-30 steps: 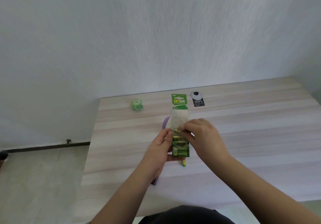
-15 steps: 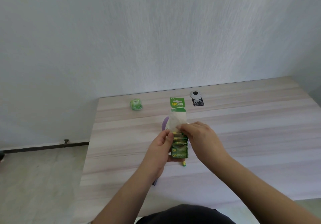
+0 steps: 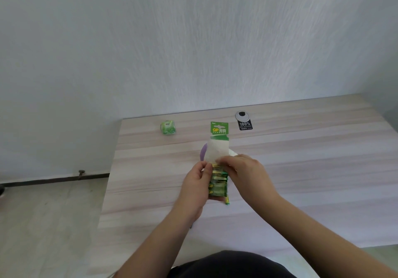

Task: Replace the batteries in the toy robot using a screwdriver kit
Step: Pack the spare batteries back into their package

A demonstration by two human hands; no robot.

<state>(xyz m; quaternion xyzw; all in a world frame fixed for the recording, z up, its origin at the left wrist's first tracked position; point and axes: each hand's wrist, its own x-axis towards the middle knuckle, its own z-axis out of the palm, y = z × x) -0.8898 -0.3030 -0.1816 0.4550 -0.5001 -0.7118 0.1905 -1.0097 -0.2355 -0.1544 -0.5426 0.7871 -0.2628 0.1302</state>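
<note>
Both grips, left hand (image 3: 197,188) and right hand (image 3: 247,173), pinching green battery pack (image 3: 218,183).

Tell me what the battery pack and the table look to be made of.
Battery pack: printed green card at the top, with a pale, dull strip peeled up from it, probably paper or thin plastic; the look leaves that open. Table: pale wood-grain streaks with a matte finish, likely laminate board rather than solid wood.
</note>
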